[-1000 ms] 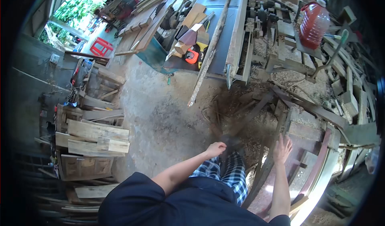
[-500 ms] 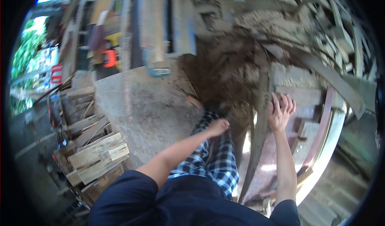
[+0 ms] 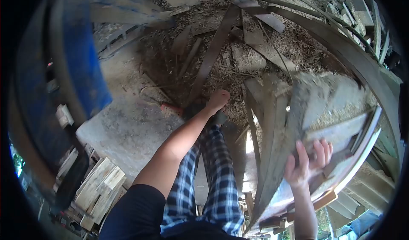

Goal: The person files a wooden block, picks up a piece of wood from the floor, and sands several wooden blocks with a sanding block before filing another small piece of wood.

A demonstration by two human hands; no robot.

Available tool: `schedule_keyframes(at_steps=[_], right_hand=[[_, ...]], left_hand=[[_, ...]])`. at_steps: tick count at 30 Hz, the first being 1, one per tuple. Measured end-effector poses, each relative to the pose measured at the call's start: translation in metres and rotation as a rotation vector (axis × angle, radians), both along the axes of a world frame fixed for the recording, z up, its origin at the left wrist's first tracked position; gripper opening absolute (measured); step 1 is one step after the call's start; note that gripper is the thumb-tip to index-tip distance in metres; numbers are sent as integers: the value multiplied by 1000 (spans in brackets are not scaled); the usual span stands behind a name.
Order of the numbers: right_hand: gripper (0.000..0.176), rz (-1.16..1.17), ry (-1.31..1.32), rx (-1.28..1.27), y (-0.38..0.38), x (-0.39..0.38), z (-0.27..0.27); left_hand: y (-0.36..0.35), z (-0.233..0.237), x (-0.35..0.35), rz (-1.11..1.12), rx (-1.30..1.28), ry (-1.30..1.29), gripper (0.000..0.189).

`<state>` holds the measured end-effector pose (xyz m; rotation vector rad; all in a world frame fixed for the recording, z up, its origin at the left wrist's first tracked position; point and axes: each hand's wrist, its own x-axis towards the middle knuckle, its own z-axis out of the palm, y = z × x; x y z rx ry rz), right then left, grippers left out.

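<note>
My left hand (image 3: 219, 100) hangs in front of my knees, over the floor, its fingers closed in a loose fist. Nothing shows sticking out of it. To the right, my right hand (image 3: 307, 162) lies on a dusty wooden structure (image 3: 294, 125) of boards, thumb and index finger apart and the other fingers bent. It touches the wood near a flat panel (image 3: 341, 129). What lies under the palm is hidden.
Wood shavings (image 3: 294, 39) and loose planks (image 3: 215, 48) cover the ground ahead. A grey slab (image 3: 123, 116) lies left, beside stacked boards (image 3: 100, 180). Blue-painted wood (image 3: 83, 56) stands close at left. A long curved strip (image 3: 341, 54) arches at right.
The view has turned and moved forward. My left hand swings further ahead, still closed. My right hand sits lower in view, still on the wooden structure. The blue-painted wood appears nearer on the left.
</note>
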<state>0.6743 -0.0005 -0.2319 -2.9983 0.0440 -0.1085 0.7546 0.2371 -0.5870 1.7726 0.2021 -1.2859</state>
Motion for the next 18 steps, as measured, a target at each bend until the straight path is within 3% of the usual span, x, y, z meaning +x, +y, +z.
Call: schedule_keyframes(at_steps=[1,3,4,5,8,10,14,18], right_hand=[[26,9,-2,-8,-2,-3,-3],[38,40,50,-17,-3,-7,-1],[27,-13,-1,15,-4,-13,-5],[39,39,54,-17,-5,-10,-2],[37,37,-48,-52,-13,-22,-8],[34,162,-493,87,-25,-5,-55],[34,182,-472,27,-39,2,-86],[33,190,-427,-28,-49,6,-100]], left_hand=[[-12,-15,11,-1,-8,-3,20],[-37,-38,27,324,-26,173,18],[-47,-61,34,324,-33,177,18],[-56,-84,44,309,-93,248,20],[-95,-130,69,382,-169,310,30],[-122,-140,91,480,-143,281,38],[-166,-153,133,497,-151,165,47],[-201,-180,154,1005,-321,400,51]])
